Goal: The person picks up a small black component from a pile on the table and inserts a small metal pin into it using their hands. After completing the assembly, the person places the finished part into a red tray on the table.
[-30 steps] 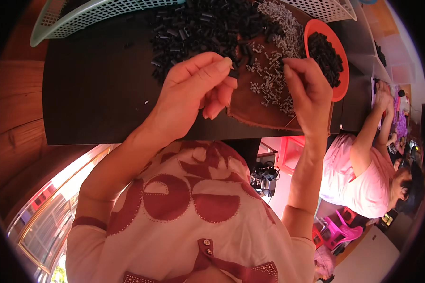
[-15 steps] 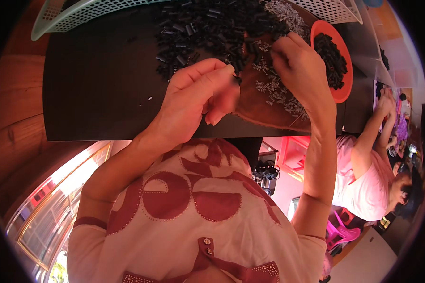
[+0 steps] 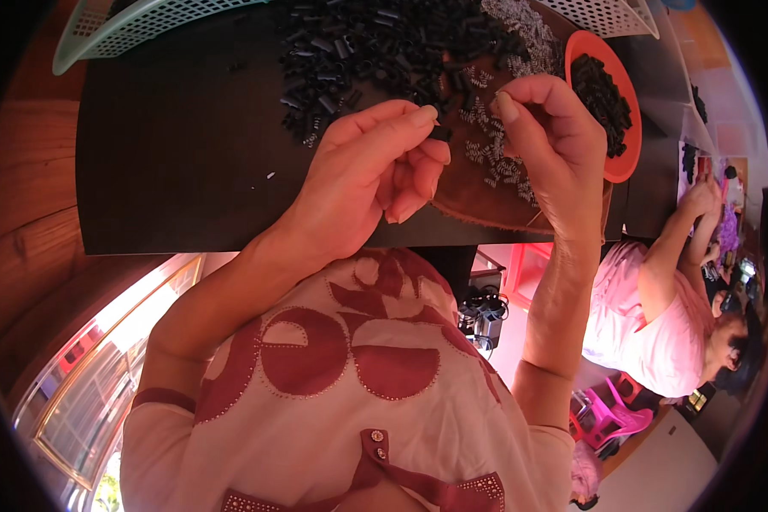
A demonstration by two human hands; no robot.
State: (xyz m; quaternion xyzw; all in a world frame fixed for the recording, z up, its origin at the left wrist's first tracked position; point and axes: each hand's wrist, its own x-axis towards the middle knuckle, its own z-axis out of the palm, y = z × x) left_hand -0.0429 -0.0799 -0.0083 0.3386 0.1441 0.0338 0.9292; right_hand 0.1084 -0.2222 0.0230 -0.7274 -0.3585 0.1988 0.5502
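Between thumb and forefinger, my left hand [image 3: 367,175] pinches a short black tube [image 3: 440,133], its other fingers curled loosely. To its right, my right hand [image 3: 559,141] is closed in a pinch above the small metal springs [image 3: 505,171]. Whatever sits at those fingertips is too small to make out. The springs lie scattered on a brown cloth or leather piece [image 3: 478,215], and a denser heap of springs [image 3: 529,38] is farther back. Beyond my left hand spreads a large pile of black tubes [image 3: 350,60].
An orange bowl [image 3: 631,162] of black pieces stands right of my right hand. A pale green basket [image 3: 136,34] and a white basket [image 3: 644,26] border the dark table [image 3: 171,171] at the back. Another person [image 3: 657,316] sits at the right, near a pink chair [image 3: 614,414].
My right hand has drawn back from the springs toward me, its fingertips now pinched and turned toward my left hand. The left hand has shifted slightly, showing the black tube more plainly.
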